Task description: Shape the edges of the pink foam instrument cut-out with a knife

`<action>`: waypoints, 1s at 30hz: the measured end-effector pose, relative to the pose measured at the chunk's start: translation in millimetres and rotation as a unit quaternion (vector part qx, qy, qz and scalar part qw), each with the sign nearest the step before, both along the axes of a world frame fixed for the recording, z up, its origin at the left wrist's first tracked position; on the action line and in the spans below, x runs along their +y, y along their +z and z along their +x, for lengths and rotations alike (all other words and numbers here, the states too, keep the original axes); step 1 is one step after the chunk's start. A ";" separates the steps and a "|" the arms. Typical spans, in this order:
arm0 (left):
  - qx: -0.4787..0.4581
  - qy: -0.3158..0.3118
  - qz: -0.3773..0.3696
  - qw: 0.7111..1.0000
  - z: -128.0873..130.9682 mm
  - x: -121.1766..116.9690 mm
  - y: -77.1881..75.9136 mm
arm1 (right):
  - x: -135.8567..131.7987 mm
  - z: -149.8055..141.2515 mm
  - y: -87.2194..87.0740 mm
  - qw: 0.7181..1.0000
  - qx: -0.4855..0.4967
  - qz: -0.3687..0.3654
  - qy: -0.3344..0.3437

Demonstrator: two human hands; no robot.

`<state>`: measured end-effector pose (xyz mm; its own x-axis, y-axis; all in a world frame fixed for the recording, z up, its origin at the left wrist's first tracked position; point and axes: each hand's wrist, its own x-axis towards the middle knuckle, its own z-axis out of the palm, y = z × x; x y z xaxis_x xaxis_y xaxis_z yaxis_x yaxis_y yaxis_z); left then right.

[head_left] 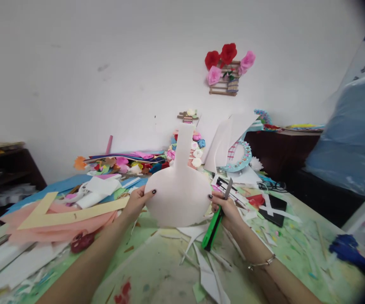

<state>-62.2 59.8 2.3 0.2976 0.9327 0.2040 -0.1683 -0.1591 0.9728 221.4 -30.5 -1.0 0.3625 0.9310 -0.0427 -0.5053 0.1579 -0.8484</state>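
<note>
Paper cutout is pinched upright between left fingers and right fingers; its edge could be nicked if the green cutter, clutched bare-bladed in those right fingers, were tilted inward.

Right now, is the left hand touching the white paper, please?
Touching. The head camera view shows it plainly: the left hand grips the white paper by its left edge, with the thumb lying over the front.

soft, fairly even light — smooth off-white wall dims twd top l.; r. edge fades to black, w/ bulky blue plastic-wrapped bundle blurry, slight sheen — wide-angle stretch.
</note>
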 end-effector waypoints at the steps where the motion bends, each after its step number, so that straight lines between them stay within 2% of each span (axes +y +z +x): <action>1: 0.008 -0.008 -0.004 1.000 -2.6 -1.2 -6.1 | 1.1 0.9 -1.6 1.000 0.004 -0.002 0.000; 6: 0.052 -0.021 -0.041 0.998 -12.9 -3.4 -27.6 | 4.4 4.8 -7.0 1.000 0.015 -0.013 0.004; 9: 0.082 -0.049 -0.068 0.993 -13.7 -3.2 -33.8 | 4.1 6.1 -7.2 1.000 0.019 -0.017 0.007; 12: 0.069 -0.055 -0.096 0.991 -10.9 -3.0 -37.6 | 3.4 7.6 -6.8 1.000 0.018 -0.022 0.014; 20: -0.045 -0.004 -0.119 0.992 -3.8 -5.0 -33.3 | -1.2 5.3 -3.7 0.998 -0.012 -0.039 0.054; 25: -0.051 -0.008 -0.120 0.991 -2.1 -7.7 -30.7 | -3.0 -0.9 -1.5 0.996 -0.017 -0.052 0.066; 30: -0.031 -0.029 -0.106 0.993 -1.0 -10.8 -33.0 | -1.7 -1.8 -3.1 0.997 -0.014 -0.053 0.047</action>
<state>-63.2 49.0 -30.7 0.3444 0.9385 0.0243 -0.2326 0.0602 0.9707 219.6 -32.2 -4.1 0.2756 0.9521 -0.1329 -0.4888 0.0198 -0.8722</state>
